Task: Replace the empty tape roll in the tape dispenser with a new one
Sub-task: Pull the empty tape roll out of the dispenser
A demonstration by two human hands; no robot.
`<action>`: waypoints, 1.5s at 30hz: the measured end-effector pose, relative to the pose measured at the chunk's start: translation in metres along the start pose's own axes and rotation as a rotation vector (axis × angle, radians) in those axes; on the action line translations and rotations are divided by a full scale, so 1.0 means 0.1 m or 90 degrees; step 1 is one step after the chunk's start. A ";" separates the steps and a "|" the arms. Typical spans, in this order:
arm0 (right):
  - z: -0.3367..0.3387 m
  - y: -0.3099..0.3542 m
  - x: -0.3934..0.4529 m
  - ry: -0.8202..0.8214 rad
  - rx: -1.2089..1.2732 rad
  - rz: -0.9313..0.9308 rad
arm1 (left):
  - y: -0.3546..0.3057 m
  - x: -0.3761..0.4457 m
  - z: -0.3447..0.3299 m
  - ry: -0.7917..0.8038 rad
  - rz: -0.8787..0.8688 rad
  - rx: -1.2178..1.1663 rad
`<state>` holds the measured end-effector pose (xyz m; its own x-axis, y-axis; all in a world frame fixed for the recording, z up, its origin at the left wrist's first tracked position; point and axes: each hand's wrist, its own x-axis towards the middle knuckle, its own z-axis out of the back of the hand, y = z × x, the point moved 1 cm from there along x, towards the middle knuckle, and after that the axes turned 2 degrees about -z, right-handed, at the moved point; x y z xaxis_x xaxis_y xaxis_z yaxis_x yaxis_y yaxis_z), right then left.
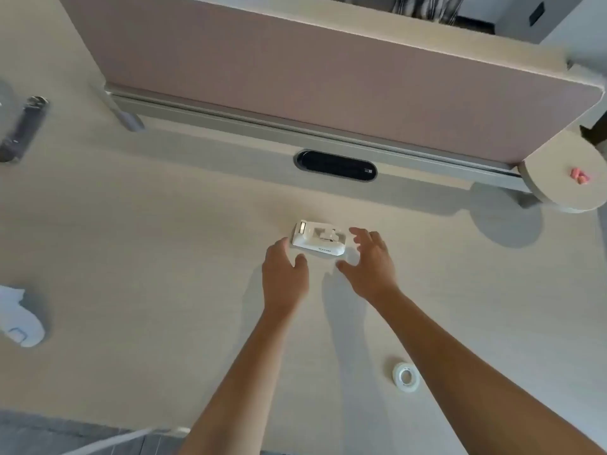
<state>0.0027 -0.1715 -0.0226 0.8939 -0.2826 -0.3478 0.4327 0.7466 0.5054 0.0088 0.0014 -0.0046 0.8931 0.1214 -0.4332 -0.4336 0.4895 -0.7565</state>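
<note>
A white tape dispenser (319,238) lies on the pale desk near its middle, cutter end to the left. My left hand (284,271) is just in front of its left end, fingers apart, holding nothing. My right hand (370,261) hovers by its right end, fingers spread, not touching it as far as I can tell. A roll of clear tape (406,377) lies flat on the desk near my right forearm, well in front of the dispenser.
A pink partition panel (328,70) stands along the desk's back edge, with a dark cable slot (335,165) below it. At right is a round shelf (565,178) with a small pink object (578,175). A white device (19,320) lies at left, a dark object (23,129) at far left.
</note>
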 end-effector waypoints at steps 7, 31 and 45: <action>-0.10 0.02 0.37 0.041 -0.098 0.097 | 0.02 0.40 -0.20 0.060 -0.032 0.024; -0.37 -0.44 -0.92 0.047 -0.087 0.125 | 0.87 -0.87 -0.33 0.022 -0.046 0.021; -0.53 -0.78 -1.62 0.052 -0.086 0.143 | 1.38 -1.52 -0.37 -0.014 -0.137 0.040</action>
<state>-0.1827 -0.1522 -0.0475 0.9509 -0.0549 -0.3046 0.1999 0.8604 0.4689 -0.1914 0.0189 -0.0612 0.9668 0.0271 -0.2539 -0.2253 0.5587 -0.7982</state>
